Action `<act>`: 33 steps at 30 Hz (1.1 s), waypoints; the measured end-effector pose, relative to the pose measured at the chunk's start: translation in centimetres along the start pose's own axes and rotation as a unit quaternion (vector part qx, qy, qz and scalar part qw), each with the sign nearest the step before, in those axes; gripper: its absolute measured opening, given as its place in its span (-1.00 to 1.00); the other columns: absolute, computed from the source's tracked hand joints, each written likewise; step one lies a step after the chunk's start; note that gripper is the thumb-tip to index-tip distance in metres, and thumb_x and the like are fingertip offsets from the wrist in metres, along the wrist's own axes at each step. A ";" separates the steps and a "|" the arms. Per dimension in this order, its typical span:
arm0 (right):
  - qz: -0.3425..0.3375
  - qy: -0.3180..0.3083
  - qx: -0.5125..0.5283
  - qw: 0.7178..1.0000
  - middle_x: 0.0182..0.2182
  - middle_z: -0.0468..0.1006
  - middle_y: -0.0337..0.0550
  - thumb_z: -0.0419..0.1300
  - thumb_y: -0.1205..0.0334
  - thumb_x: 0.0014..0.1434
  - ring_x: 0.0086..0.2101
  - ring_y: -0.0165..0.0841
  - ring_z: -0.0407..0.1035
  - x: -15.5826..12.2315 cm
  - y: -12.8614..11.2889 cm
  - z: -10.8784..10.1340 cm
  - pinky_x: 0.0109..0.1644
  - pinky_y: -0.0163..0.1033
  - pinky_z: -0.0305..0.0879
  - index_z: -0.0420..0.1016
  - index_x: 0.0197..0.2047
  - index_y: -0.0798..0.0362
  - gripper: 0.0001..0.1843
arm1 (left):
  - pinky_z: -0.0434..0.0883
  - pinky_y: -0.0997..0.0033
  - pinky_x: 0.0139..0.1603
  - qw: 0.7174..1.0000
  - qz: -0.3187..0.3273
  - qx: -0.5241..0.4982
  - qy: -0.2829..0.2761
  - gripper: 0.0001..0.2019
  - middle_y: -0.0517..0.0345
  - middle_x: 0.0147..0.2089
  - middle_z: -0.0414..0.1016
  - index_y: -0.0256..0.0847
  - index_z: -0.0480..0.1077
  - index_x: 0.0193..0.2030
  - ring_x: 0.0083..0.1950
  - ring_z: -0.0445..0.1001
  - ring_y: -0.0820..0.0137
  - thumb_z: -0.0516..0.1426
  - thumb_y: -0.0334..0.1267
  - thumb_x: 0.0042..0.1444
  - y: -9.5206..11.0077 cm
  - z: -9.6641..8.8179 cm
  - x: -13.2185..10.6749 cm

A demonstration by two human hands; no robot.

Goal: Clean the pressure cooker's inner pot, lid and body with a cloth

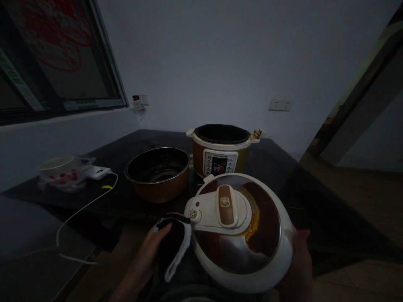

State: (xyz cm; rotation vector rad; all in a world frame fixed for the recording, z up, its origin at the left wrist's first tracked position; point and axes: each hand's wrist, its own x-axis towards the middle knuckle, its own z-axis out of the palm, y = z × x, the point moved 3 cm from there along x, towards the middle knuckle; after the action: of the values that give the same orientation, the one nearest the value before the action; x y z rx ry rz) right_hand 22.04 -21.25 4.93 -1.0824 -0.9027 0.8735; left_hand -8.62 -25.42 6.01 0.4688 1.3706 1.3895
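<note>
A round pressure cooker lid point(267, 235), white-rimmed with a brown and shiny top, is tilted toward me in front of the table edge. My right hand point(297, 256) grips its right rim, the fingers mostly hidden behind it. In my left hand point(153, 245) is a dark cloth with a white edge point(176, 245), held against the lid's left side near the valve. Behind the lid stands the electric pressure cooker body point(200, 153), its top uncovered. Left of it sits a copper-coloured inner pot point(157, 191) with a dark inside.
The dark table point(126, 144) runs back to the wall. At its left are a bowl in a plastic bag point(63, 174) and a white power strip point(97, 172), whose cord point(83, 212) hangs over the front edge. Wall sockets point(280, 105) are behind; a window point(59, 54) is at left.
</note>
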 end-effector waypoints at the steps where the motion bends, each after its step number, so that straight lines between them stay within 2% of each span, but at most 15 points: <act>1: 0.008 0.006 0.008 1.000 -0.18 0.66 -0.06 -0.07 -0.25 0.27 -0.16 -0.10 0.55 -0.1 -0.3 0.2 -0.12 -0.03 0.46 0.34 0.24 0.05 -0.31 | 0.46 0.34 -0.13 0.999 0.018 0.015 -0.042 -0.59 0.04 -0.21 0.62 -0.23 0.52 -0.11 -0.16 0.58 0.20 0.32 -0.06 -0.09 0.3 0.7 -0.3; 3: 0.031 0.016 0.026 0.999 -0.12 0.65 -0.04 0.05 -0.19 0.23 -0.11 -0.08 0.53 -0.4 -1.0 0.4 -0.09 -0.03 0.45 0.34 0.24 0.04 -0.34 | 0.43 0.33 -0.09 0.989 0.048 0.065 -0.122 -0.54 0.06 -0.19 0.62 -0.21 0.52 -0.08 -0.13 0.56 0.18 0.31 0.03 -0.07 1.1 2.0 -0.9; 5: 0.050 0.014 0.040 0.998 -0.08 0.63 -0.02 0.14 -0.15 0.17 -0.11 -0.06 0.53 -0.4 -1.5 0.6 -0.11 -0.04 0.45 0.36 0.23 0.05 -0.34 | 0.41 0.31 -0.01 0.974 0.076 0.120 -0.177 -0.51 0.06 -0.17 0.61 -0.19 0.51 -0.04 -0.07 0.55 0.16 0.29 0.08 -0.04 1.7 3.3 -1.1; 8: 0.056 0.007 0.060 0.997 -0.07 0.63 -0.02 0.18 -0.13 0.13 -0.18 -0.07 0.55 -0.3 -2.0 0.8 -0.16 -0.06 0.45 0.39 0.21 0.05 -0.34 | 0.32 0.22 0.17 0.954 0.114 0.172 -0.219 -0.45 0.01 0.01 0.57 -0.16 0.48 0.06 0.11 0.47 0.09 0.26 0.12 0.00 2.5 4.8 -1.0; 11: 0.063 -0.003 0.099 0.993 -0.11 0.65 -0.04 0.21 -0.08 0.11 -0.23 -0.09 0.56 -0.3 -2.3 0.9 -0.15 -0.07 0.45 0.38 0.22 0.04 -0.34 | 0.18 0.12 0.32 0.940 0.130 0.206 -0.240 -0.38 -0.02 0.23 0.43 -0.14 0.46 0.13 0.26 0.34 0.03 0.26 0.15 -0.02 2.8 5.9 -1.1; 14: 0.070 -0.016 0.123 0.990 -0.14 0.65 -0.04 0.25 -0.06 0.08 -0.25 -0.09 0.56 -0.5 -2.7 1.3 -0.14 -0.06 0.45 0.36 0.24 0.04 -0.31 | 0.08 0.08 0.38 0.941 0.123 0.204 -0.242 -0.32 -0.02 0.27 0.39 -0.13 0.43 0.17 0.32 0.27 0.02 0.28 0.16 -0.07 2.8 6.5 -1.7; 20: 0.068 -0.042 0.131 0.988 -0.09 0.64 -0.03 0.24 -0.06 0.06 -0.20 -0.05 0.55 -0.5 -3.5 1.4 -0.16 -0.05 0.46 0.33 0.25 0.00 -0.29 | 0.16 0.11 0.35 0.952 0.123 0.154 -0.234 -0.34 -0.02 0.20 0.47 -0.16 0.46 0.13 0.27 0.35 0.05 0.32 0.12 -0.10 2.5 6.9 -2.6; 23: 0.083 -0.039 0.132 0.987 -0.09 0.63 -0.01 0.24 -0.06 0.05 -0.25 -0.04 0.56 -0.7 -3.4 1.0 -0.23 -0.04 0.47 0.28 0.27 0.01 -0.25 | 0.18 0.12 0.35 0.964 0.112 0.132 -0.204 -0.38 -0.02 0.15 0.51 -0.18 0.51 0.06 0.25 0.38 0.04 0.37 0.05 -0.16 2.5 6.8 -2.8; 29: 0.040 0.000 0.098 0.994 -0.07 0.61 0.06 0.29 -0.10 -0.02 -0.18 0.00 0.54 -0.7 -3.4 -0.9 -0.23 -0.03 0.47 0.35 0.21 0.05 -0.24 | 0.21 0.08 0.32 0.976 0.083 0.116 -0.162 -0.37 -0.06 0.10 0.55 -0.21 0.55 0.00 0.22 0.40 -0.01 0.44 -0.07 -0.29 2.2 7.0 -2.6; 33: 0.013 0.045 0.059 0.997 -0.10 0.62 0.08 0.34 -0.15 -0.13 -0.18 0.05 0.53 -0.4 -3.7 -2.9 -0.24 0.00 0.47 0.44 0.12 0.05 -0.23 | 0.18 0.08 0.35 0.968 0.086 0.138 -0.192 -0.35 -0.05 0.15 0.51 -0.22 0.53 0.04 0.25 0.37 0.00 0.42 -0.06 -0.26 1.6 7.8 -2.7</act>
State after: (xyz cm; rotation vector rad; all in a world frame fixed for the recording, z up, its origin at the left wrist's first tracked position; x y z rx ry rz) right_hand 25.07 -23.47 7.82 -1.0256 -0.7543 0.8807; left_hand -1.71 -23.71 10.50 1.0078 1.2252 1.1679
